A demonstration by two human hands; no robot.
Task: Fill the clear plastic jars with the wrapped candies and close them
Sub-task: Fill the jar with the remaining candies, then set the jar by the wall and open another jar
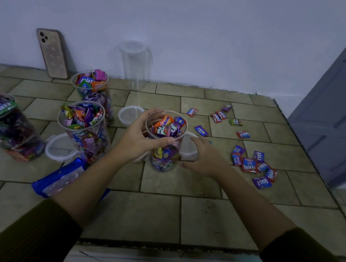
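A clear jar [165, 152], filled with wrapped candies nearly to its open rim, stands at the middle of the tiled surface. My left hand [141, 139] grips it just below the rim, thumb across the front. Just right of the jar lies a clear lid [188, 150]; my right hand [206, 158] holds it, fingers over its top and thumb at its near edge. Loose wrapped candies [252, 165] are scattered to the right, more of these candies [219, 116] lying farther back. Three full open jars stand to the left: one jar [87, 127], one jar [94, 90] behind it, one jar [6, 126] at far left.
An empty lidded jar [134, 64] and a phone [52, 53] lean against the back wall. Spare lids lie flat: one lid [128, 115] and one lid [58, 147]. A blue candy bag [59, 179] lies by my left forearm. The surface drops off at the right edge [311, 160].
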